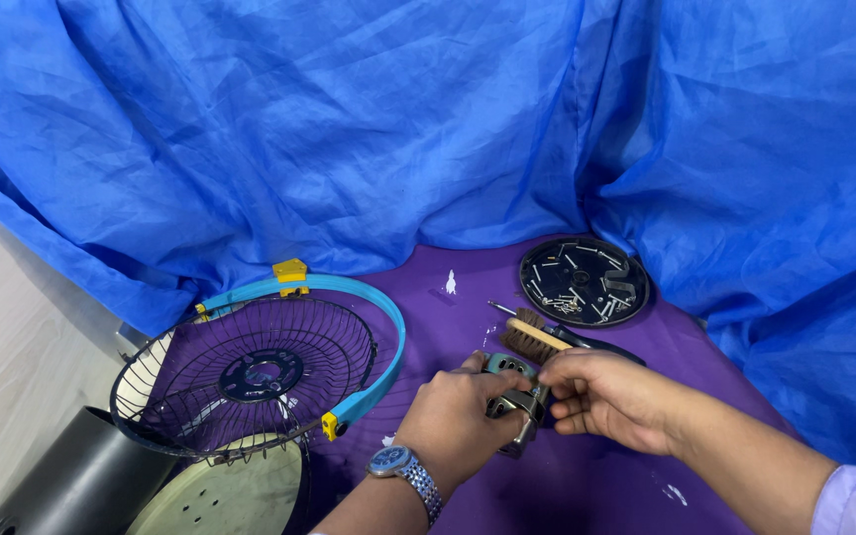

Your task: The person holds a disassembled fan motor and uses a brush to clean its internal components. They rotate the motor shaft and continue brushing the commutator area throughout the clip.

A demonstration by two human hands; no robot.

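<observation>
— Obs: where is the part?
— Near centre of the purple desk. Left hand clamps the small metal motor part; right hand pinches it, fingers curled.
— Step?
— Probably mid-cleaning; brush lies just beyond. Next needs a steady grip.

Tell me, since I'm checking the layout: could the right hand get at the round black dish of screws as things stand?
Probably yes. The dish lies uncovered on the purple cloth just beyond the right hand, with only the brush between, though that hand is busy on the metal part.
</observation>
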